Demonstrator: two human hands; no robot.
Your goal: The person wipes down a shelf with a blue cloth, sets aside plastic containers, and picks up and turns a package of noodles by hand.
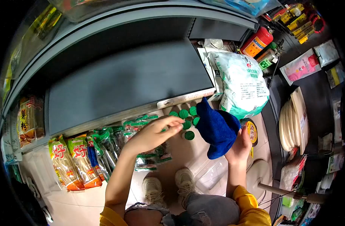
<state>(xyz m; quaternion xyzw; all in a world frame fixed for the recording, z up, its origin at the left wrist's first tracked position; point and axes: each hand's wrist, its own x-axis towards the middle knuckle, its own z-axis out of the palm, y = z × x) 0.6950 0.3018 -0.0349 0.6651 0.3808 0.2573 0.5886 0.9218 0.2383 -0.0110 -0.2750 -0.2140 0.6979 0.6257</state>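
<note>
A dark blue cloth (217, 130) hangs bunched in my right hand (240, 147), whose fingers are wrapped round its right side. My left hand (155, 132) is to the left of the cloth, apart from it, with its fingers stretched towards it and nothing held. Several green-capped containers (188, 135) stand on the floor between and beyond my hands. Ahead of me is a grey shelf board (131, 81) with a dark smudge or shadow near its front edge.
Packaged noodles (80, 160) and green-topped packets (108, 143) lie on the floor at the left. A large white bag (244, 84) stands right of the shelf, near a red fire extinguisher (258, 40). Pale round boards (293, 120) and a round stand base (257, 177) are at the right.
</note>
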